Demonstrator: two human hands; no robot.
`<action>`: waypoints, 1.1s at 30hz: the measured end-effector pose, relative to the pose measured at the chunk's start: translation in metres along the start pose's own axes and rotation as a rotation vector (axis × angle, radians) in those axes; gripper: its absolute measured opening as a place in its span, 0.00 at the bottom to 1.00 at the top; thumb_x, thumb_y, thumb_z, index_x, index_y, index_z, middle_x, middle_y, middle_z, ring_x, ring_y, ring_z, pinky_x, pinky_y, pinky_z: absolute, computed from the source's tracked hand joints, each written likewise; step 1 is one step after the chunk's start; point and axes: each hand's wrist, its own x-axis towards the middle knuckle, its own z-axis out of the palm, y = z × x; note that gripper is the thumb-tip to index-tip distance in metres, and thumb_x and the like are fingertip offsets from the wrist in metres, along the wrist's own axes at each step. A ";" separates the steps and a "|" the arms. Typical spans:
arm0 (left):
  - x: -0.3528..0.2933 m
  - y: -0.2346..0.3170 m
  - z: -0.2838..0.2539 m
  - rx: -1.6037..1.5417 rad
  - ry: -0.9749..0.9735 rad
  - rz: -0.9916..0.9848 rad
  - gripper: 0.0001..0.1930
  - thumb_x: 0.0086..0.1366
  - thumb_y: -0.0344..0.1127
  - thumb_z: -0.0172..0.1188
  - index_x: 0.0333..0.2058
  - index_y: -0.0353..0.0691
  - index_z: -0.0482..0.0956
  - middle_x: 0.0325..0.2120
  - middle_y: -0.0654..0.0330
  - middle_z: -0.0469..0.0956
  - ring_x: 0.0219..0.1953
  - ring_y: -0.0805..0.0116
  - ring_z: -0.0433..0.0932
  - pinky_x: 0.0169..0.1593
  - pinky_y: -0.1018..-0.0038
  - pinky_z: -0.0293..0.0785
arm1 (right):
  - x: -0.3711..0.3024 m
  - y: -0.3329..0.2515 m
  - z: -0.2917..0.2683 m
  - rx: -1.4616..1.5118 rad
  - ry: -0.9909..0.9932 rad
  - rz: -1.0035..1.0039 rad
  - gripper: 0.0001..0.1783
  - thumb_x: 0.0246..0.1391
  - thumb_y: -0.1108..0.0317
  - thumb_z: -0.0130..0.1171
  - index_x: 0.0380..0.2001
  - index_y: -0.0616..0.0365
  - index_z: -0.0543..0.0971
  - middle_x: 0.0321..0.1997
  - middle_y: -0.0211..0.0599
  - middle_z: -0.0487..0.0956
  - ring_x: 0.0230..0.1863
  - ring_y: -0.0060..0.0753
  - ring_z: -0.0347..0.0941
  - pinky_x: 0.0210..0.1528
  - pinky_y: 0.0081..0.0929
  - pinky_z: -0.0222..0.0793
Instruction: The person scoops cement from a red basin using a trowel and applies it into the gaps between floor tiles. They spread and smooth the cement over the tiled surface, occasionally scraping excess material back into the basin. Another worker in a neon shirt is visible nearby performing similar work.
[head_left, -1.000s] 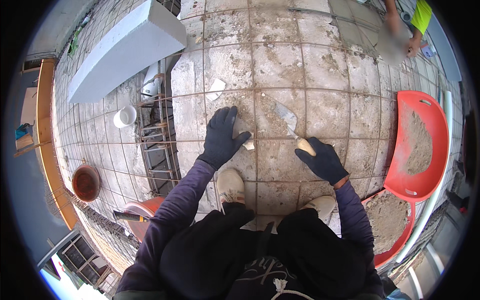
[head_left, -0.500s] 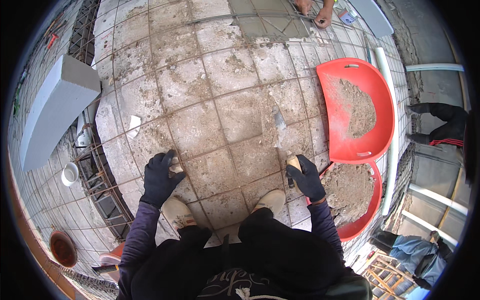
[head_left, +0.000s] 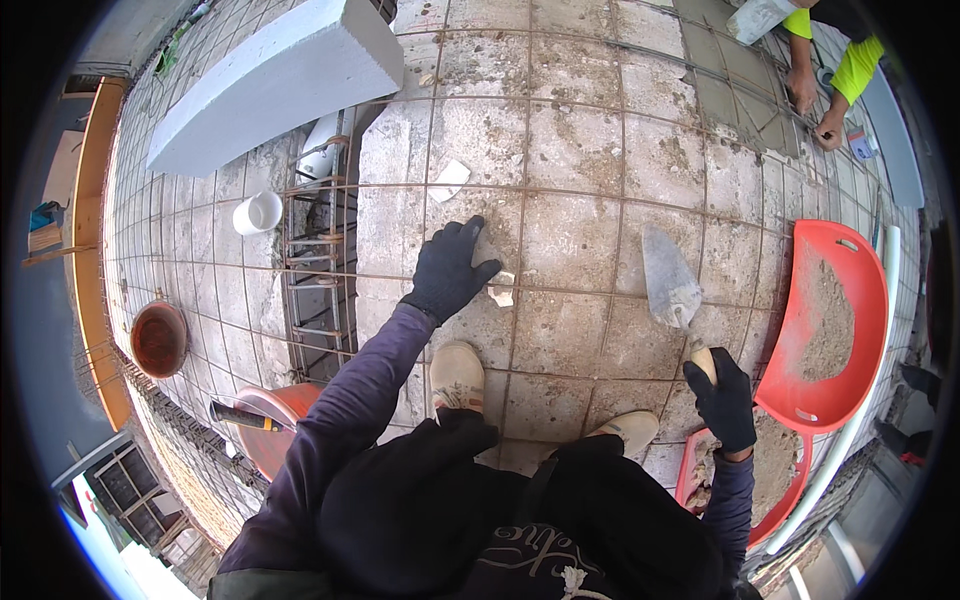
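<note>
My right hand (head_left: 726, 402), in a black glove, is closed around the wooden handle (head_left: 703, 362) of a pointed trowel. The trowel's grey blade (head_left: 668, 280) points away from me, its broad face showing, over the rusty mesh. My left hand (head_left: 447, 272), also gloved, is low over the slab in front of my left foot. Its thumb and forefinger curve around a pale broken chunk (head_left: 503, 290), partly covered by the thumb. Just beyond the fingers lies a flat white shard (head_left: 449, 180).
Mortar-filled red tubs (head_left: 872, 330) stand at right beside a white pipe (head_left: 832, 487). A pale foam block (head_left: 280, 85) and white bucket (head_left: 258, 213) are at left, near a rebar trench (head_left: 322, 255). A co-worker's hands (head_left: 815, 110) work at far right.
My view has swung left, so the slab and tubs sit farther right in the picture. The trowel blade has turned from nearly edge-on to showing its broad face.
</note>
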 end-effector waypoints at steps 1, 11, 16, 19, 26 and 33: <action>0.002 0.003 -0.001 0.001 -0.005 -0.021 0.40 0.60 0.53 0.72 0.65 0.38 0.70 0.52 0.45 0.77 0.53 0.43 0.79 0.56 0.53 0.76 | 0.013 -0.013 0.009 -0.051 -0.003 -0.217 0.17 0.62 0.57 0.69 0.40 0.59 0.77 0.27 0.52 0.80 0.29 0.60 0.81 0.29 0.46 0.73; 0.026 0.005 0.004 -0.129 -0.093 -0.161 0.48 0.58 0.51 0.74 0.70 0.32 0.62 0.56 0.39 0.77 0.56 0.41 0.79 0.59 0.54 0.75 | 0.103 -0.071 0.085 -0.237 -0.018 -0.359 0.20 0.65 0.50 0.64 0.39 0.55 0.73 0.26 0.55 0.81 0.30 0.62 0.81 0.31 0.53 0.74; 0.043 0.008 0.023 -0.223 0.066 -0.052 0.38 0.59 0.44 0.72 0.62 0.28 0.70 0.48 0.36 0.80 0.53 0.42 0.81 0.57 0.55 0.77 | 0.126 -0.090 0.117 -0.213 -0.032 -0.525 0.21 0.65 0.48 0.64 0.42 0.56 0.75 0.27 0.53 0.82 0.30 0.60 0.82 0.32 0.52 0.76; 0.049 0.012 0.027 -0.281 0.081 -0.129 0.34 0.61 0.42 0.70 0.62 0.28 0.72 0.50 0.36 0.80 0.53 0.43 0.81 0.58 0.57 0.77 | 0.128 -0.098 0.128 -0.255 -0.086 -0.506 0.22 0.65 0.47 0.64 0.43 0.57 0.76 0.28 0.52 0.83 0.31 0.59 0.83 0.33 0.51 0.77; 0.039 0.022 0.034 -0.457 0.116 -0.137 0.31 0.67 0.41 0.64 0.64 0.31 0.73 0.58 0.39 0.79 0.54 0.46 0.82 0.59 0.60 0.77 | 0.129 -0.092 0.128 -0.143 -0.211 -0.533 0.23 0.64 0.47 0.65 0.42 0.58 0.76 0.26 0.53 0.82 0.31 0.60 0.82 0.33 0.50 0.76; 0.035 -0.012 -0.014 -0.270 0.322 0.031 0.23 0.69 0.36 0.63 0.61 0.41 0.76 0.52 0.45 0.78 0.54 0.46 0.79 0.56 0.55 0.77 | 0.121 -0.068 0.105 -0.042 -0.200 -0.479 0.21 0.63 0.50 0.68 0.40 0.58 0.77 0.30 0.55 0.81 0.33 0.62 0.81 0.32 0.48 0.74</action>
